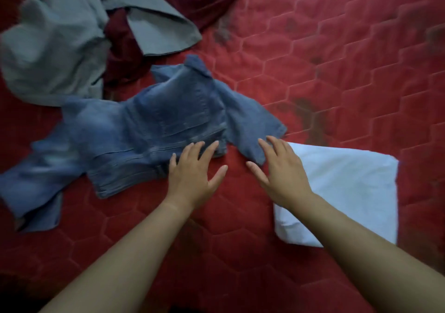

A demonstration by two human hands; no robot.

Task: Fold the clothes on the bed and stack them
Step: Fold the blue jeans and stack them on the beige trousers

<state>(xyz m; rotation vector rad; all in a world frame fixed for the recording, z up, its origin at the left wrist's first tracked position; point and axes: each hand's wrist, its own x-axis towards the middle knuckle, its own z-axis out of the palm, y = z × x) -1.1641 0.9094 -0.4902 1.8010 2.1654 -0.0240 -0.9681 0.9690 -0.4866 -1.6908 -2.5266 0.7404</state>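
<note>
Denim garment [154, 124] lies rumpled on the red quilted bed [337, 71], both hands flat at its near edge
The left hand [192, 170] has fingers straight and slightly apart, tips on the denim's hem; the right hand [279, 168] is splayed too, fingertips at a loose denim flap, wrist over a folded white cloth [349, 192] just beside. A grey garment [55, 47] and a maroon garment [120, 47] lie heaped farther back
</note>
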